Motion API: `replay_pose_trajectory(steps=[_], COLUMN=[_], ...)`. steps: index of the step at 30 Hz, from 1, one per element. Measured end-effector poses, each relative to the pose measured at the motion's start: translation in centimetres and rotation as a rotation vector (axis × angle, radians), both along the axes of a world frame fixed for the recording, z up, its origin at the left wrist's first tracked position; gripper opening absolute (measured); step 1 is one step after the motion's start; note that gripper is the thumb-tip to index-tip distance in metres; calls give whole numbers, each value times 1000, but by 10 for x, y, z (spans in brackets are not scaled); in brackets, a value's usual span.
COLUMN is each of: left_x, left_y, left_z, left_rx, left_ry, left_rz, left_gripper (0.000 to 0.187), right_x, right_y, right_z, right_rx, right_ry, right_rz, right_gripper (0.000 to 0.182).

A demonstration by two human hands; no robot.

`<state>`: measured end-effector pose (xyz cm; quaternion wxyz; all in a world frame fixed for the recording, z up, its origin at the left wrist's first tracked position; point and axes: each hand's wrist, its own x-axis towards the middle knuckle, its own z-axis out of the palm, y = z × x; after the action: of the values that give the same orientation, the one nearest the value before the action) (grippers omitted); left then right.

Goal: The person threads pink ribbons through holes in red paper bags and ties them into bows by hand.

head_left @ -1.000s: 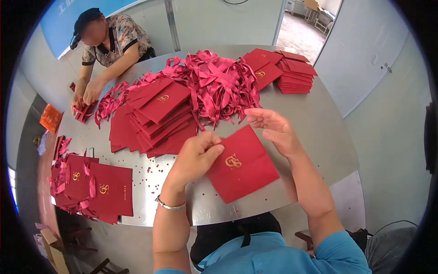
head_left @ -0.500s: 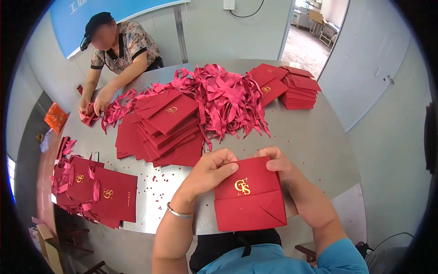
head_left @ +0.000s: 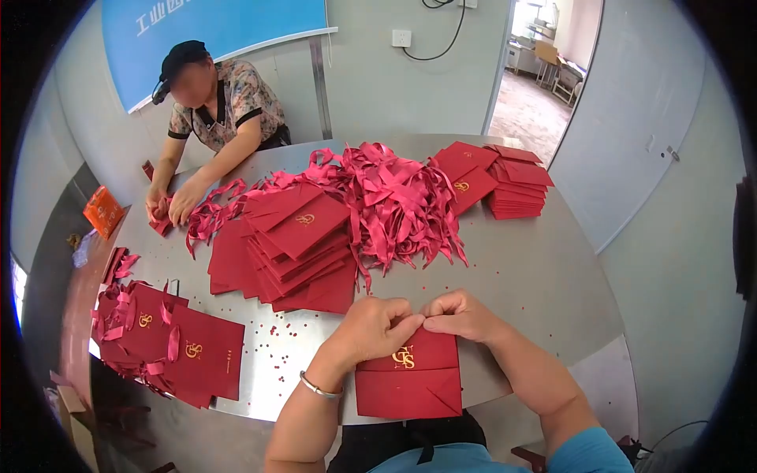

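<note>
A folded red paper gift bag point(head_left: 410, 392) with a gold logo lies at the table's near edge, in front of my body. My left hand point(head_left: 377, 327) pinches its top edge, thumb and bent fingers closed. Right beside it, my right hand point(head_left: 464, 317) is closed on the same edge, with the thumbs almost meeting. My fingers cover the top of the bag and part of the logo. Just beyond my hands lies a fanned stack of flat red bags point(head_left: 296, 236), and behind that is a heap of pink-red ribbons point(head_left: 402, 201).
Finished-looking bags with ribbon handles point(head_left: 209, 355) lie at the left edge. A further stack of bags point(head_left: 516, 189) stands at the far right. Small red paper dots are scattered on the metal table point(head_left: 552, 252). Across it, a co-worker point(head_left: 229, 110) handles a red piece.
My right hand has moved left along the bag's top edge to meet my left hand. The bag shows lower and slightly left, sitting straighter. The head view has tilted up a little.
</note>
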<state>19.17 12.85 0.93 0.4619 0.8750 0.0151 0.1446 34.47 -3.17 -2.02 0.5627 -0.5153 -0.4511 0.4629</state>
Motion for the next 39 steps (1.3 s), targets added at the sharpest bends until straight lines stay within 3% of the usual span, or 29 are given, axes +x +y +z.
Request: replay_pose_trajectory(steps=[5,11,13,16,22,24,26,31,36,38,39], left_x=[0,3,4,5,7,7,6,8,7,8,8], left_y=[1,-6,-7,-10,-15,-14,-14,-11,-2,1,1], left_z=[4,-2,-1,-7,-8,-5,-6,-9,-5,-6,-11], left_rx=[-104,-72,153,35,118,100,73,-132,-232,-110,-114], left_ry=[36,-145,-274,-199,-89,-73,-49,-10,181,203,206], left_rz=[-55,-43,26,34,-47,-48,-55,-85,-69,-51,-56], left_gripper=[18,16,16,17,22,23,24,22,23,26,26], right_x=[2,7,7,4,0,-4,-9,-8,4,16,22], right_y=[2,0,0,0,-1,2,2,3,7,7,7], right_z=[-3,-7,-6,-2,-9,-8,-5,-1,-1,-3,-7], right_rx=[40,-6,-46,-46,-20,30,12,-32,33,221,215], right_ry=[57,68,41,-41,-145,-149,-148,-136,-305,-729,-728], right_rz=[-167,-218,-211,-210,-216,-275,-294,-335,-441,-675,-677], right_gripper=[22,30,33,32,28,40,39,39,27,23,23])
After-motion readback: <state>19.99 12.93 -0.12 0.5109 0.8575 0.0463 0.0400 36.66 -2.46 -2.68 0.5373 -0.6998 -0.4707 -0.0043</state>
